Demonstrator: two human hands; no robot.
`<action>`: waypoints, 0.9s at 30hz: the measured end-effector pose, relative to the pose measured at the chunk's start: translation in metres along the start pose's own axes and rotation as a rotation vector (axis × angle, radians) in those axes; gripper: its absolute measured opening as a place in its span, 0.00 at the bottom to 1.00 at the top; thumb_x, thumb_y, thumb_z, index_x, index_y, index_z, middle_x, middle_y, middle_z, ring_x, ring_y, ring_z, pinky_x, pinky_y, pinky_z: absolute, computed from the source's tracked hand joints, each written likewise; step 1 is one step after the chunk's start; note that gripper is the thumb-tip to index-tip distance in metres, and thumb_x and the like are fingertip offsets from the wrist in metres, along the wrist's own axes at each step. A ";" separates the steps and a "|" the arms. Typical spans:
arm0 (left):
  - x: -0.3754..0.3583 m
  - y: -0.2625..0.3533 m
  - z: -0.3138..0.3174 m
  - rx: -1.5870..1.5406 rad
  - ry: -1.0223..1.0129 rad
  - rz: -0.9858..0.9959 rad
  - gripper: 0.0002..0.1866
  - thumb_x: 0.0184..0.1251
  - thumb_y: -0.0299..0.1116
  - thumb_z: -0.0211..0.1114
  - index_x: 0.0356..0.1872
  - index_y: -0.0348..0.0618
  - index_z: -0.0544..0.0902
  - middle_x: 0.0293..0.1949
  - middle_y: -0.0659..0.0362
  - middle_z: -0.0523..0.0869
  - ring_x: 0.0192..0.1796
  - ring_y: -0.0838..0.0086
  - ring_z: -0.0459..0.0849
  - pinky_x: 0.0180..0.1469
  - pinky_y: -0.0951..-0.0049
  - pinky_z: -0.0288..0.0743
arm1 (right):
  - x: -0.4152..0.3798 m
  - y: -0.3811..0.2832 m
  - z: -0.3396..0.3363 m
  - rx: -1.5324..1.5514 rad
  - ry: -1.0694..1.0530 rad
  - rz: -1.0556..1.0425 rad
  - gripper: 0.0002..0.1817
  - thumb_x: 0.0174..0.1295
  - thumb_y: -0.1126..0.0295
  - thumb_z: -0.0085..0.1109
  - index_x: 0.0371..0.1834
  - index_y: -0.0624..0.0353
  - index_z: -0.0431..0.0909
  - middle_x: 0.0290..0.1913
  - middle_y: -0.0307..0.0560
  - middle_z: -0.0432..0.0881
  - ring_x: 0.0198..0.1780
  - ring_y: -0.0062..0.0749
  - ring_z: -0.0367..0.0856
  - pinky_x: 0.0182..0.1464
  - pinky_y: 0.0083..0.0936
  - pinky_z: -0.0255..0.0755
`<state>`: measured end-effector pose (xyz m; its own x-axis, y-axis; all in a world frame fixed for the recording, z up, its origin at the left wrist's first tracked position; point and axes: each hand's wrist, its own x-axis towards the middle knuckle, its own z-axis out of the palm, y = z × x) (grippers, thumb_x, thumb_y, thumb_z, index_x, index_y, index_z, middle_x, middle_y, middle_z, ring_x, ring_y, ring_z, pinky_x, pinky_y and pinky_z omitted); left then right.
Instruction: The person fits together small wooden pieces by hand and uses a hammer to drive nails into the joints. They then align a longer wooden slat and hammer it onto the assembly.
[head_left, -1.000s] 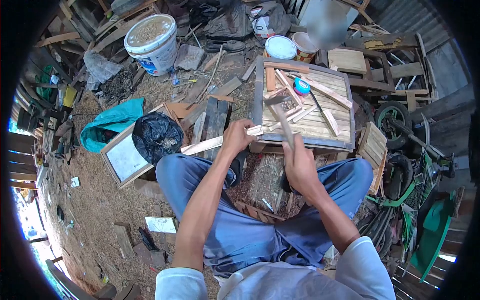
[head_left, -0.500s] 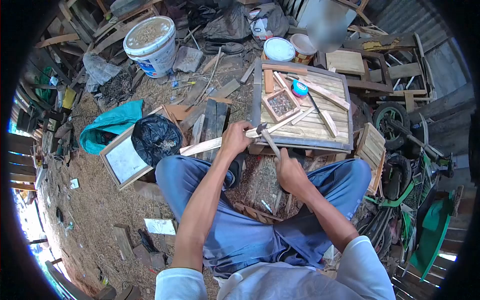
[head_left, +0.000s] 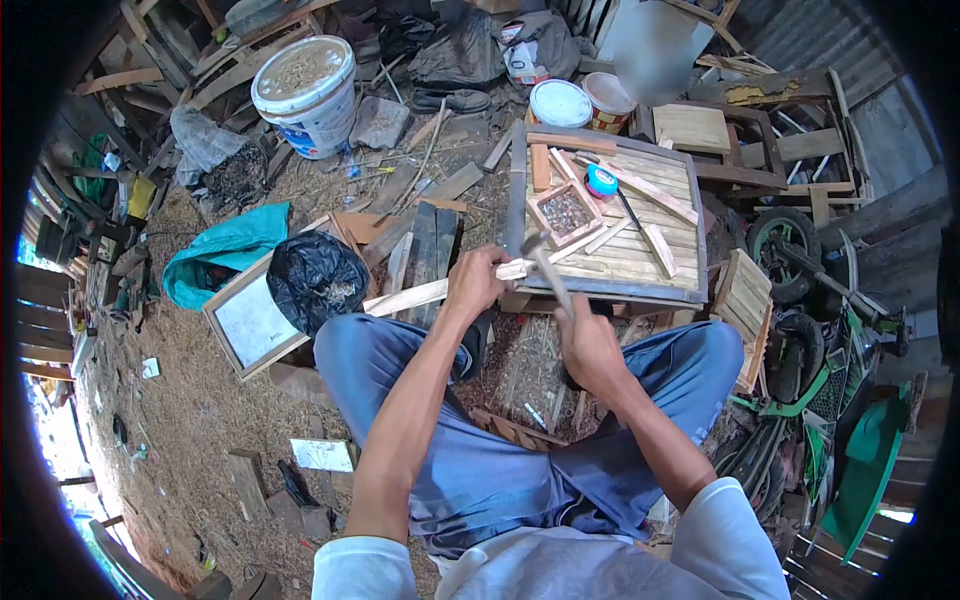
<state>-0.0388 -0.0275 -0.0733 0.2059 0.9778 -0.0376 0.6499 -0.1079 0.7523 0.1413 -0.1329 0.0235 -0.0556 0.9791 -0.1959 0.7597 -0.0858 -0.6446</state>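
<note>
My left hand is closed around a long pale wood strip, pressing its right end onto the near edge of a slatted wooden panel. My right hand grips a hammer by its handle. The hammer's head is smeared by motion, just above the strip's end and close to my left fingers. Whether a nail stands there I cannot make out. Beyond it on the panel lie a small wooden box of nails or screws, a blue and pink round item and several wood pieces.
A black plastic bag and a framed white board are left of my knee. A large white bucket and two smaller pails stand farther back. To the right is a green motorbike. Sawdust and wood scraps cover the floor.
The hammer's head has risen off the strip's end and shifted slightly right, now blurred. My left hand keeps its hold on the strip.
</note>
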 end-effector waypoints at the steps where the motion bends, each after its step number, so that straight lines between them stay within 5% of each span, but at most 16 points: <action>1: 0.000 -0.004 0.001 -0.027 -0.001 0.037 0.21 0.40 0.31 0.81 0.39 0.39 0.86 0.39 0.52 0.87 0.44 0.56 0.86 0.47 0.61 0.76 | 0.000 -0.009 -0.006 0.044 0.037 0.003 0.11 0.74 0.67 0.45 0.44 0.66 0.62 0.26 0.77 0.76 0.33 0.76 0.76 0.37 0.64 0.66; 3: 0.002 -0.009 0.002 -0.028 0.015 0.091 0.19 0.39 0.29 0.79 0.37 0.41 0.87 0.38 0.53 0.88 0.44 0.54 0.86 0.46 0.60 0.77 | -0.003 -0.016 -0.006 0.138 0.149 -0.045 0.10 0.73 0.68 0.47 0.44 0.66 0.62 0.26 0.77 0.76 0.32 0.76 0.76 0.36 0.64 0.65; 6: 0.002 -0.005 -0.001 -0.065 -0.009 0.056 0.18 0.39 0.29 0.79 0.36 0.42 0.87 0.38 0.54 0.88 0.43 0.54 0.86 0.46 0.59 0.77 | 0.002 0.010 0.015 0.035 -0.033 0.039 0.10 0.73 0.68 0.47 0.44 0.65 0.62 0.25 0.76 0.76 0.32 0.76 0.76 0.36 0.64 0.66; 11: 0.001 0.004 -0.007 -0.062 -0.026 -0.018 0.17 0.40 0.29 0.79 0.36 0.41 0.87 0.38 0.53 0.88 0.43 0.54 0.86 0.46 0.60 0.78 | 0.001 -0.005 -0.006 -0.018 -0.012 -0.028 0.11 0.72 0.69 0.48 0.45 0.66 0.63 0.23 0.73 0.77 0.31 0.75 0.77 0.36 0.65 0.67; 15: 0.002 -0.002 -0.003 -0.096 -0.029 0.023 0.18 0.39 0.29 0.79 0.36 0.41 0.88 0.38 0.53 0.88 0.42 0.55 0.87 0.45 0.61 0.78 | 0.000 -0.025 -0.009 0.151 0.186 -0.059 0.10 0.71 0.71 0.49 0.44 0.66 0.62 0.24 0.74 0.77 0.32 0.76 0.77 0.36 0.65 0.67; 19: 0.005 0.008 -0.012 -0.050 -0.046 -0.039 0.19 0.38 0.30 0.79 0.37 0.40 0.88 0.39 0.53 0.88 0.43 0.55 0.87 0.45 0.61 0.78 | 0.010 0.013 0.012 -0.118 -0.046 -0.016 0.10 0.72 0.69 0.47 0.44 0.67 0.62 0.24 0.75 0.77 0.33 0.77 0.76 0.37 0.65 0.67; 26: 0.005 -0.011 0.001 -0.114 -0.030 0.046 0.18 0.38 0.29 0.79 0.36 0.41 0.88 0.39 0.52 0.88 0.45 0.54 0.86 0.46 0.59 0.78 | 0.003 -0.030 -0.010 0.203 0.244 -0.055 0.10 0.72 0.70 0.47 0.44 0.67 0.62 0.22 0.75 0.76 0.31 0.75 0.77 0.33 0.62 0.67; 27: 0.003 -0.002 -0.005 -0.097 -0.046 -0.004 0.18 0.38 0.29 0.78 0.36 0.41 0.88 0.39 0.52 0.88 0.45 0.54 0.86 0.47 0.60 0.78 | 0.004 -0.023 -0.003 0.174 0.111 0.080 0.10 0.72 0.71 0.47 0.43 0.67 0.62 0.23 0.77 0.75 0.31 0.76 0.77 0.34 0.63 0.67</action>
<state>-0.0426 -0.0236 -0.0716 0.2386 0.9687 -0.0690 0.5769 -0.0842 0.8125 0.1250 -0.1268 0.0398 0.0800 0.9813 -0.1751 0.6353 -0.1856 -0.7496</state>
